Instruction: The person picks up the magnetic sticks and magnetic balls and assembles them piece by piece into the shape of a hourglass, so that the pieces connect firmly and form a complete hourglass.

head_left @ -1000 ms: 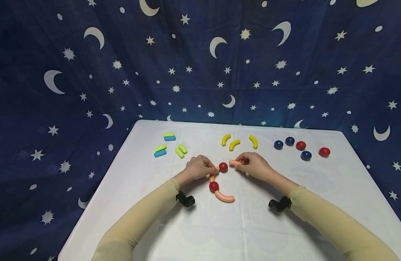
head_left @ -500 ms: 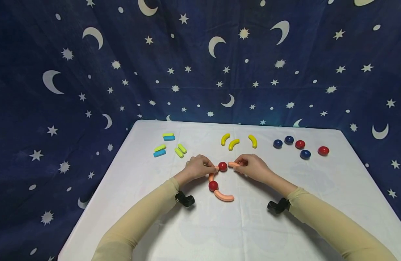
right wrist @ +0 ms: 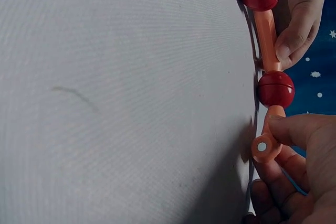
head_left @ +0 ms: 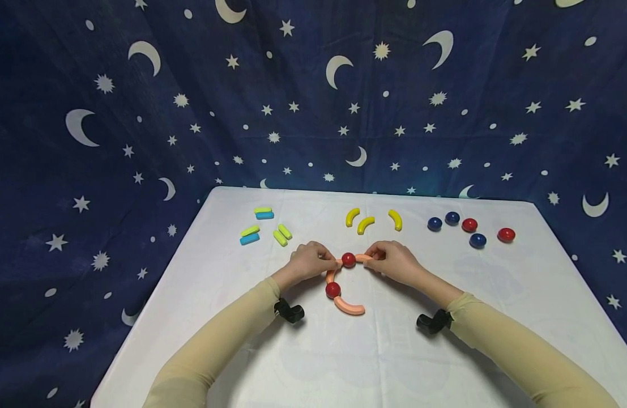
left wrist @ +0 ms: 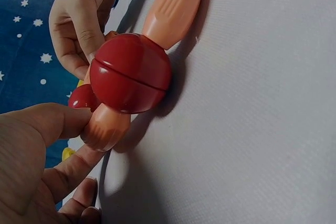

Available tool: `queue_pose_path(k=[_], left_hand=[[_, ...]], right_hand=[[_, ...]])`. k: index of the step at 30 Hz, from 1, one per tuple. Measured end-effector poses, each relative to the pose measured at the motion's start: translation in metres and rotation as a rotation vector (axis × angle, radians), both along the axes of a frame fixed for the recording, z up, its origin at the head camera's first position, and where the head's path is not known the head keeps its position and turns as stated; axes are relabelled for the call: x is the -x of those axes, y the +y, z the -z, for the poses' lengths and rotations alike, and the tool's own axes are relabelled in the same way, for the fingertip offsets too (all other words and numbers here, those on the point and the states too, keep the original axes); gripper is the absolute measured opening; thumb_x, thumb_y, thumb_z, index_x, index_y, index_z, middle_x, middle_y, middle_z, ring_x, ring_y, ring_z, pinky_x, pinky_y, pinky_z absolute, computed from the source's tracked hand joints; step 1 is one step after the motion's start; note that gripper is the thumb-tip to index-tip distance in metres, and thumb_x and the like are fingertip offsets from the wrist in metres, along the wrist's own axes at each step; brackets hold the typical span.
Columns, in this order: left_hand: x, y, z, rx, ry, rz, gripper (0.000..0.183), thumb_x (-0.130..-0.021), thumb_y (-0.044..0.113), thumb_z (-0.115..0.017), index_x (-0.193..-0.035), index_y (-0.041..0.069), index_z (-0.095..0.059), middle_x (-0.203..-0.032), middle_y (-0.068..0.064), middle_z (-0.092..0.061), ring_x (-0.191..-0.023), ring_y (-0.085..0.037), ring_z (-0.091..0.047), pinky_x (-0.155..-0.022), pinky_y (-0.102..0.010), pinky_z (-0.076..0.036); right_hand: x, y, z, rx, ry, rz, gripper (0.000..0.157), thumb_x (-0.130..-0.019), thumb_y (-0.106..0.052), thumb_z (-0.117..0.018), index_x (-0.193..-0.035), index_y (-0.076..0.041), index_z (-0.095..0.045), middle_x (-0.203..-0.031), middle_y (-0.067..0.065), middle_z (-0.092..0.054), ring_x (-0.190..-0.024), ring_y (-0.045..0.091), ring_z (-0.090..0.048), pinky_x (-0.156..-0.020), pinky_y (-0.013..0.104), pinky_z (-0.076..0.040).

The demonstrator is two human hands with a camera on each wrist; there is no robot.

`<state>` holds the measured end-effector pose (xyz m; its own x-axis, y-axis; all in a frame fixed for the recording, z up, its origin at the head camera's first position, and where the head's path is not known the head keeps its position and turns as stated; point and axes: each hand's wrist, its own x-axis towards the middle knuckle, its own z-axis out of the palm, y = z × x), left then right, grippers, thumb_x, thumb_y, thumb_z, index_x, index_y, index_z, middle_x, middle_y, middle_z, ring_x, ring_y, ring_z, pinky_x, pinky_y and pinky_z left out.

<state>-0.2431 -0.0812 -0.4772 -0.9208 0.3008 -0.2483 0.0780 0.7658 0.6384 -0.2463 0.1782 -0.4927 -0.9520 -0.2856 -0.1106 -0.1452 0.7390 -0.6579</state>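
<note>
Leftward by a little since the earlier frames: from the head view, we see that the right hand [head_left: 395,263] has brought the right curved piece [head_left: 361,258] up to the upper red ball [head_left: 348,260], and the gap between them is gone. To us that suggests the chain gains a link, though we cannot tell whether it would hold unaided. While the right hand pinches this piece, the left hand [head_left: 310,262] grips the left curved piece [head_left: 330,277], which joins the upper ball to the lower red ball [head_left: 333,290]. From there the lower curved piece [head_left: 350,306] runs out to a free end, giving us a C shape at the middle of the white table [head_left: 313,362].

Through the left wrist view, we find the lower red ball large and close, touching a curved piece on either side, with the left hand clamped on one.

From the right wrist view, we see the right hand pinching its piece against the upper ball, a pale round spot on the piece's unattached end.
</note>
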Motion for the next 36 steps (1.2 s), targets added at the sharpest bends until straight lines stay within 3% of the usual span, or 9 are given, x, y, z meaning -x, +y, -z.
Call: queue_pose_path(k=[10,19,27,36], left_hand=[[0.002,0.0,0.001,0.008,0.028,0.012,0.024,-0.09,0.047,-0.072,-0.078,0.026,-0.075,-0.112,0.004,-0.063,-0.108,-0.027,-0.049,-0.095,-0.05,-0.036],[0.002,-0.002,0.001,0.019,0.005,0.007,0.032,-0.09,0.053,-0.069,-0.08,0.024,-0.073,-0.124,-0.001,-0.06,-0.121,-0.029,-0.046,-0.103,-0.052,-0.034],[0.002,-0.002,0.001,-0.009,-0.007,-0.001,0.04,-0.089,0.063,-0.067,-0.095,0.026,-0.08,-0.115,0.001,-0.061,-0.11,-0.026,-0.048,-0.092,-0.045,-0.037],[0.003,-0.002,0.001,-0.002,0.027,0.027,0.031,-0.088,0.058,-0.069,-0.088,0.03,-0.081,-0.111,0.007,-0.064,-0.114,-0.025,-0.053,-0.097,-0.052,-0.038]], right_hand=[[0.001,0.0,0.002,-0.012,0.021,-0.013,0.029,-0.087,-0.03,-0.083,-0.109,-0.013,-0.074,-0.087,-0.002,-0.065,-0.081,0.02,-0.055,-0.071,0.035,-0.044],[0.003,-0.003,0.008,-0.027,0.046,-0.033,0.024,-0.089,-0.025,-0.08,-0.111,-0.015,-0.075,-0.093,-0.003,-0.065,-0.09,0.022,-0.052,-0.077,0.037,-0.041],[0.004,-0.014,0.007,-0.001,0.073,-0.107,0.021,-0.092,-0.025,-0.078,-0.112,-0.019,-0.077,-0.096,-0.008,-0.067,-0.095,0.019,-0.054,-0.083,0.038,-0.043],[0.003,-0.025,0.009,0.089,0.05,-0.148,0.027,-0.095,-0.031,-0.076,-0.119,-0.019,-0.075,-0.109,-0.007,-0.069,-0.109,0.019,-0.056,-0.096,0.044,-0.045]])
